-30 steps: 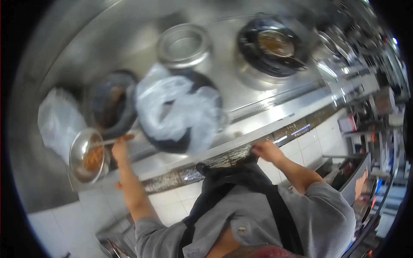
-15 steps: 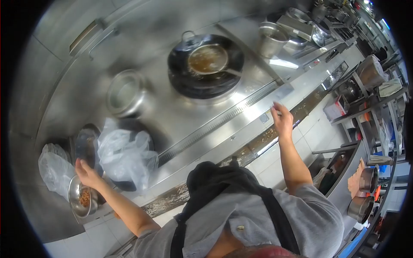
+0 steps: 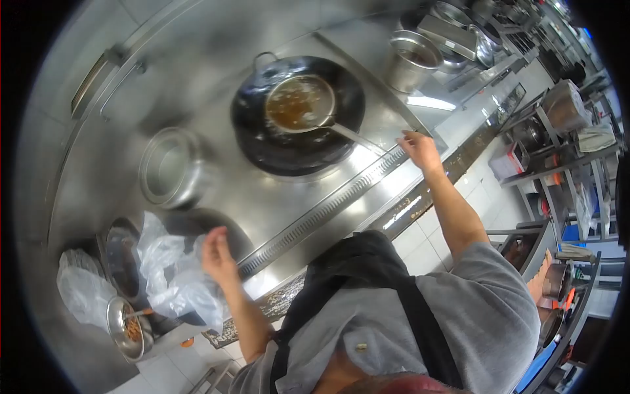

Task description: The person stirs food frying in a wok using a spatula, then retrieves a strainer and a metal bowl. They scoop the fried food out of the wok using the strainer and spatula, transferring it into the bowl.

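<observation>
A black wok [image 3: 243, 131] stands on the steel stove. Inside it rests a round, long-handled scoop [image 3: 357, 138] with brown, bubbling liquid in its bowl; whether the bowl is mesh or solid I cannot tell. My right hand [image 3: 422, 151] hovers just right of the handle's end, fingers loosely bent and apparently not touching it. Over the right edge of a crumpled clear plastic bag [image 3: 164, 272] is my left hand [image 3: 220, 259], empty, its fingers stretched out. A metal bowl [image 3: 121, 348] with small orange-brown pieces and a utensil sits at the lower left.
A wide steel pot [image 3: 164, 171] stands left of the wok. Another plastic bag [image 3: 82, 282] and a dark round container [image 3: 123, 256] are at the far left. A tall metal pot [image 3: 412, 65] stands at the back right. Shelves with pans [image 3: 556, 282] line the right side.
My left hand has moved from beside the metal bowl rightward to the plastic bag. My right hand has shifted left and slightly up, toward the scoop's handle. The camera view has shifted too.
</observation>
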`<state>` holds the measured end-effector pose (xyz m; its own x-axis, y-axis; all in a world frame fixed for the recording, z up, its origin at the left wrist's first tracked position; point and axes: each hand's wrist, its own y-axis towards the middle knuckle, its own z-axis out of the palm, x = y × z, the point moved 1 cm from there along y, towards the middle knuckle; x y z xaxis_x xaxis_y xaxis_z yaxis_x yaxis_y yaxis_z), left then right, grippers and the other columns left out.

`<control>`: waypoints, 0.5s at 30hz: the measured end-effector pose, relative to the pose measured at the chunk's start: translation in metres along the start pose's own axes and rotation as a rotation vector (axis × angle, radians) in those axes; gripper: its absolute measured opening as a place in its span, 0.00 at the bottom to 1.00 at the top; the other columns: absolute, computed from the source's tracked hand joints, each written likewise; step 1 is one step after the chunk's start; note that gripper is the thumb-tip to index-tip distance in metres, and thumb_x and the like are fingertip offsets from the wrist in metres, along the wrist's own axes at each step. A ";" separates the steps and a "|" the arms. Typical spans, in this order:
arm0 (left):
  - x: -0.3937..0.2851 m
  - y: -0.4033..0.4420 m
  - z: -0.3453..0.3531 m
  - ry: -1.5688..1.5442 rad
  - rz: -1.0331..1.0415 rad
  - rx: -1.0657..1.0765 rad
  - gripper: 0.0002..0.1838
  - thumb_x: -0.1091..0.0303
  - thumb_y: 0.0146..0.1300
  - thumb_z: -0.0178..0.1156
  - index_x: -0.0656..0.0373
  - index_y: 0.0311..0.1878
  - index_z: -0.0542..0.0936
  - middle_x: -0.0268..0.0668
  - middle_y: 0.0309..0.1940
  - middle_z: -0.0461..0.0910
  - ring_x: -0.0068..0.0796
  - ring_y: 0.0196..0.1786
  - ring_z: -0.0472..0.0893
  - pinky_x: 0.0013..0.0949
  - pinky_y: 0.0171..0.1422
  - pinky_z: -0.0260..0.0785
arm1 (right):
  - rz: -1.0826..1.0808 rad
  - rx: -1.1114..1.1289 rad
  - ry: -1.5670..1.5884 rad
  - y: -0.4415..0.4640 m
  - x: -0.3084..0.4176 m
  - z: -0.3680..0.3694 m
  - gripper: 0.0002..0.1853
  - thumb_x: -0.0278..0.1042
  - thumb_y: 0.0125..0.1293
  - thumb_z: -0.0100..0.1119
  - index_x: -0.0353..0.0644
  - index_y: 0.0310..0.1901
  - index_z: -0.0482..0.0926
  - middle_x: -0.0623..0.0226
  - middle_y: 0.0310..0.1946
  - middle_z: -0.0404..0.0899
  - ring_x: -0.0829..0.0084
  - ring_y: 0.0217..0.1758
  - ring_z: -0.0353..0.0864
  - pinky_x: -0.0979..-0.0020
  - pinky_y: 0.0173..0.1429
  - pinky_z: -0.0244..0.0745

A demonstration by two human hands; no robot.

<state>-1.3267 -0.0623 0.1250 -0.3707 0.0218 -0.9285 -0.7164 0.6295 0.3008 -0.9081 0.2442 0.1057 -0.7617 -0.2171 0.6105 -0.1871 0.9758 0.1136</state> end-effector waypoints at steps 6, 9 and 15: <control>0.008 0.009 0.035 -0.028 -0.112 -0.016 0.07 0.74 0.65 0.55 0.65 0.43 0.77 0.38 0.39 0.80 0.25 0.44 0.78 0.26 0.53 0.68 | 0.373 -0.223 0.264 0.077 -0.100 -0.057 0.19 0.43 0.66 0.53 0.35 0.47 0.78 0.61 0.33 0.81 0.73 0.29 0.82 0.72 0.29 0.76; -0.002 0.020 0.054 0.016 -0.087 -0.091 0.07 0.74 0.65 0.54 0.65 0.43 0.77 0.38 0.38 0.80 0.25 0.44 0.78 0.27 0.53 0.69 | 0.391 -0.311 0.345 0.143 -0.130 -0.072 0.20 0.42 0.67 0.49 0.31 0.46 0.77 0.57 0.33 0.81 0.70 0.29 0.83 0.73 0.26 0.76; 0.053 -0.053 0.073 0.223 -0.144 -0.249 0.08 0.73 0.65 0.56 0.65 0.45 0.77 0.39 0.39 0.80 0.27 0.45 0.79 0.28 0.56 0.69 | 0.528 -0.169 0.723 0.293 -0.226 -0.042 0.19 0.43 0.68 0.48 0.33 0.47 0.77 0.52 0.33 0.82 0.61 0.28 0.84 0.69 0.28 0.81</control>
<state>-1.2652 -0.0384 0.0439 -0.3558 -0.2402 -0.9032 -0.8822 0.4052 0.2398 -0.7647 0.5801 0.0339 -0.1374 0.2739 0.9519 0.2126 0.9468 -0.2417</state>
